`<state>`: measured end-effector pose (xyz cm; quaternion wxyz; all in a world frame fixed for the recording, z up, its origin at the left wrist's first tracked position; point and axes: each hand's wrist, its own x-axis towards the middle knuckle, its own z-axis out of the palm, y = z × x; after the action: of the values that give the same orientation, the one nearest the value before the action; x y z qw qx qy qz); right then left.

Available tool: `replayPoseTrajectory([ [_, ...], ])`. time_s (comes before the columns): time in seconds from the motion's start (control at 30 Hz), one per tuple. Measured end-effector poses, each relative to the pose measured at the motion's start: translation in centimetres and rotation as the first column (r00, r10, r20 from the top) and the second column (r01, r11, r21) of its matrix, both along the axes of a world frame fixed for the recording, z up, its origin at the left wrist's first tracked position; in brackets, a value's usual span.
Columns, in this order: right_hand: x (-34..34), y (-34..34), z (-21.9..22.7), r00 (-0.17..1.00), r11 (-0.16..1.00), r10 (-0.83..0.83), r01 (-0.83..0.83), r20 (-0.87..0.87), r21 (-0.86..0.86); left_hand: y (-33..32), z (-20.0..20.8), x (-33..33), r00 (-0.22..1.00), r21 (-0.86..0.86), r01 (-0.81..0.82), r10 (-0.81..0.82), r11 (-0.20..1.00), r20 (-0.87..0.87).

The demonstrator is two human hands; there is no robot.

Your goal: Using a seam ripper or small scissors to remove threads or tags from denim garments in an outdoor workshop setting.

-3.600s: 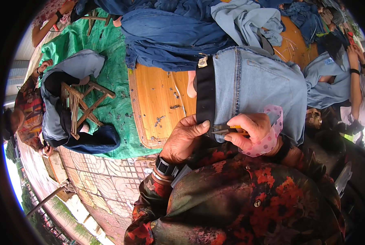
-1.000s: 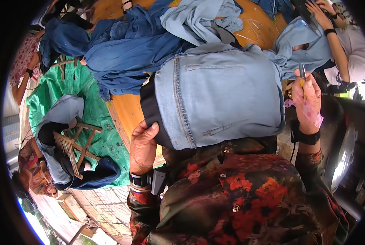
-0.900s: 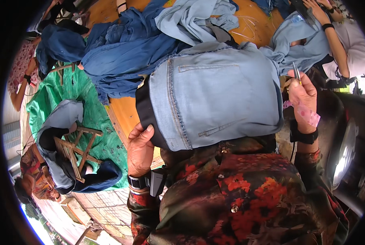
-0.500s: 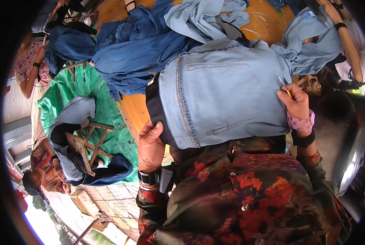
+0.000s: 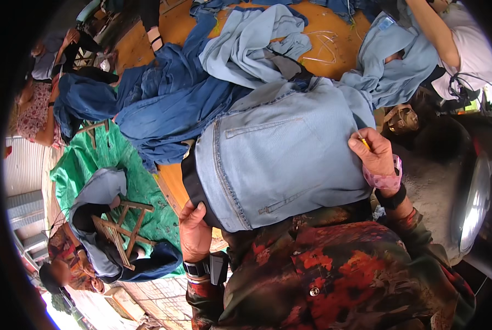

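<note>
A light blue denim garment [image 5: 273, 154] is spread flat across my front, with two stitched pocket lines and a frayed seam near its left side. My left hand [image 5: 195, 234] is closed on the black edging [image 5: 195, 184] at its left end, thumb on top. At the garment's right edge, my right hand [image 5: 373, 153] pinches a small yellow-handled tool [image 5: 365, 144]; its thin metal tip barely shows. The fingers under the cloth are hidden, so I cannot tell how firmly that hand also grips the denim.
Dark blue denim [image 5: 174, 110] and pale blue denim [image 5: 251, 47] lie heaped on the orange table [image 5: 334, 41], beside loose white strips. A person in white [image 5: 471, 49] works at the right. Leftward, another person sits by a wooden stool [image 5: 130, 231] on green sheeting [image 5: 81, 157].
The view has shifted, so the garment and both hands sit lower and further left. The yellow-handled tool's metal tip shows less than before. Both hands keep their hold.
</note>
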<state>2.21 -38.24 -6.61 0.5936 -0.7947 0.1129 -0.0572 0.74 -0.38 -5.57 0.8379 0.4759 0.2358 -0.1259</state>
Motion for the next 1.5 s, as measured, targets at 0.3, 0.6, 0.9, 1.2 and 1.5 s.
replayPoseTrajectory([
  [0.3,1.6,0.8,0.5,0.999,0.993,0.044,-0.045,-0.014,-0.109,-0.5,1.3,2.9,0.999,0.084,-0.046,0.045,0.995,0.010],
  [0.6,1.2,0.7,1.0,0.998,0.948,0.047,-0.029,0.049,-0.316,-1.1,0.8,3.2,1.000,0.061,0.023,-0.024,0.998,0.011],
  [0.9,1.2,0.8,1.8,0.978,0.866,0.207,-0.179,0.008,-0.467,-0.2,0.6,1.8,0.996,0.037,0.054,-0.056,0.998,0.066],
  [1.2,-7.0,-0.6,5.9,0.973,0.824,0.196,-0.230,-0.122,-0.517,-0.5,3.0,-5.9,0.949,0.182,0.271,-0.294,0.945,0.113],
  [1.5,-4.0,-0.3,4.5,0.947,0.800,0.299,-0.316,-0.119,-0.510,-1.3,0.3,-5.7,0.893,0.420,0.357,-0.437,0.834,0.110],
])
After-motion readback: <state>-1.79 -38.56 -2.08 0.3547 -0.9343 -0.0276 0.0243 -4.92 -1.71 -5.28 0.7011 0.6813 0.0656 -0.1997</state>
